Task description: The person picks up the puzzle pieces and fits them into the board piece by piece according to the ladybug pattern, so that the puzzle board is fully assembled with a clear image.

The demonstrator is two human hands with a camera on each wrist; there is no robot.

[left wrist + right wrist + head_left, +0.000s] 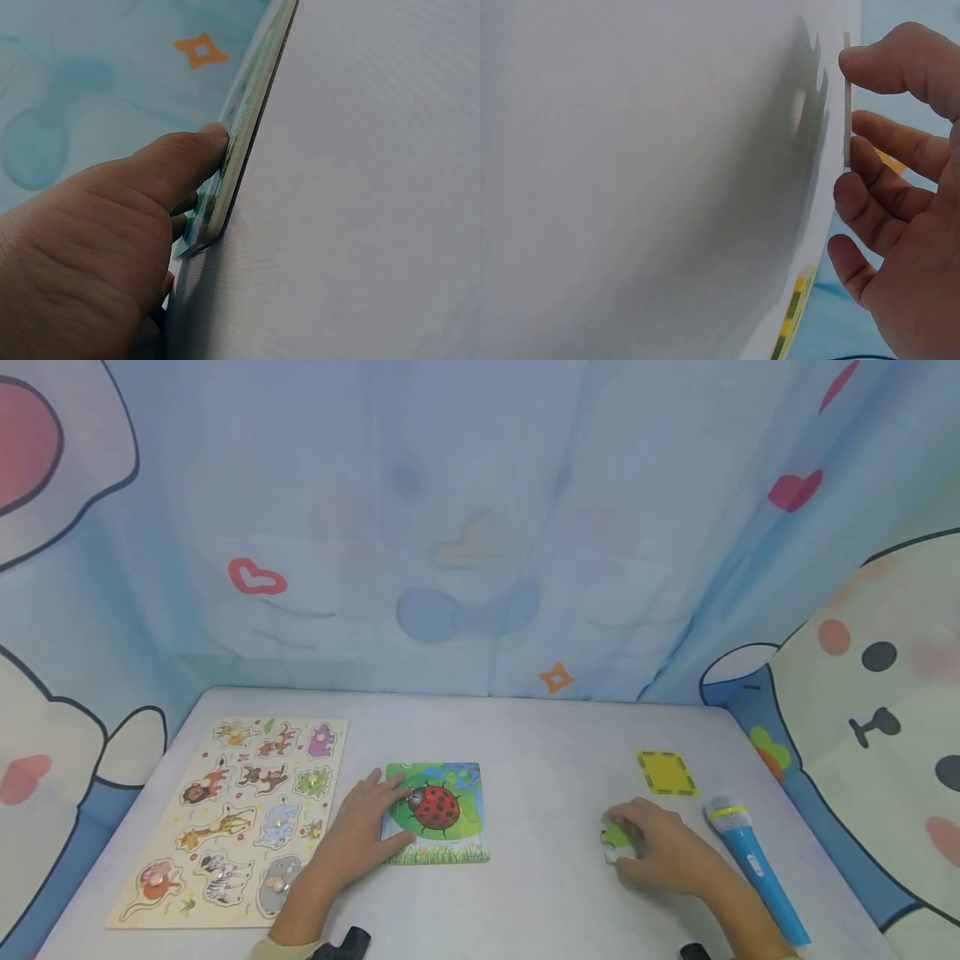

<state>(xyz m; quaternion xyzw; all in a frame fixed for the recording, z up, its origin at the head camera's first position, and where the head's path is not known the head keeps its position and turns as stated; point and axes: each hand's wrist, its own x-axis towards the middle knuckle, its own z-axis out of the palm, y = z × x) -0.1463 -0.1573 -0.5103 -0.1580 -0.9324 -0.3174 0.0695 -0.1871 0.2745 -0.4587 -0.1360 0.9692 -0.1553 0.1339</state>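
Currently: left hand, fingers flat, steadies ladybird puzzle board; right hand pinches green puzzle piece off bench. Next, probably: carry across, align to gap.

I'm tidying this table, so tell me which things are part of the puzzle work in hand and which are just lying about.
In use: ladybird jigsaw board under the left hand; green puzzle piece pinched by the right hand.

Lying about: animal peg puzzle, yellow square card, blue toy microphone.
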